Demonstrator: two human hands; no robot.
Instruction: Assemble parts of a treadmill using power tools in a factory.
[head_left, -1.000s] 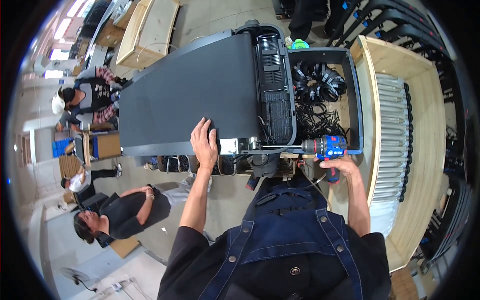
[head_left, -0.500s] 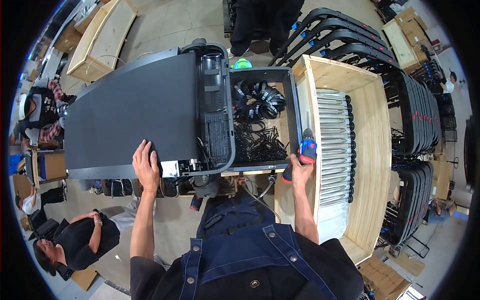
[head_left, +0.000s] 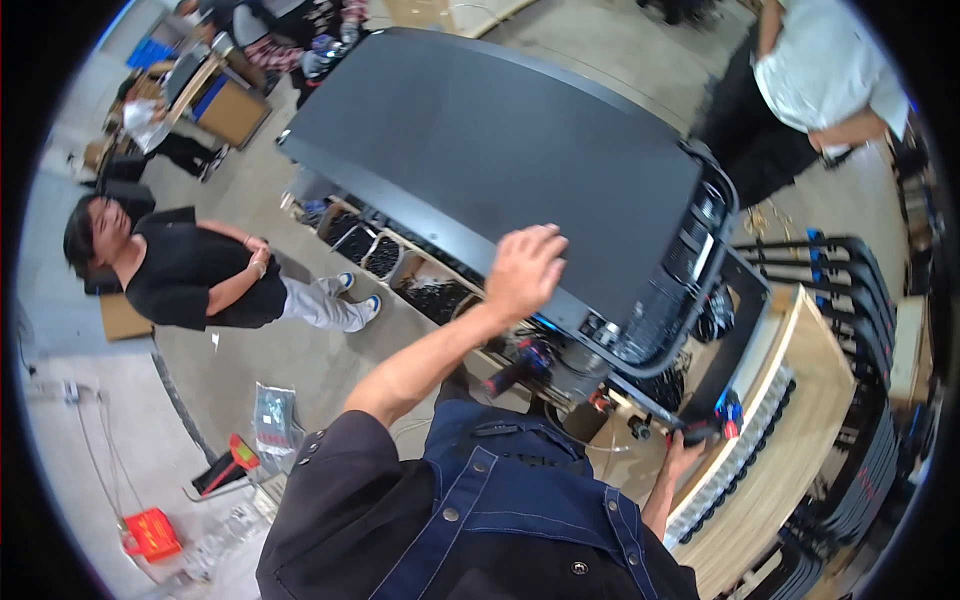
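Here, left hand [head_left: 525, 268] on panel [head_left: 500, 160], right hand [head_left: 682, 455] gripping driver [head_left: 712, 428]

Left arm bare from dark short sleeve, raised up and forward, elbow slightly bent. Left hand [head_left: 525, 268] palm down, fingers together and slightly curled, pressed flat. Right arm lower at right, forearm angled up and out. Right hand [head_left: 686, 448] closed in grip, fingers wrapped, thumb side up. Hands well apart, left farther.
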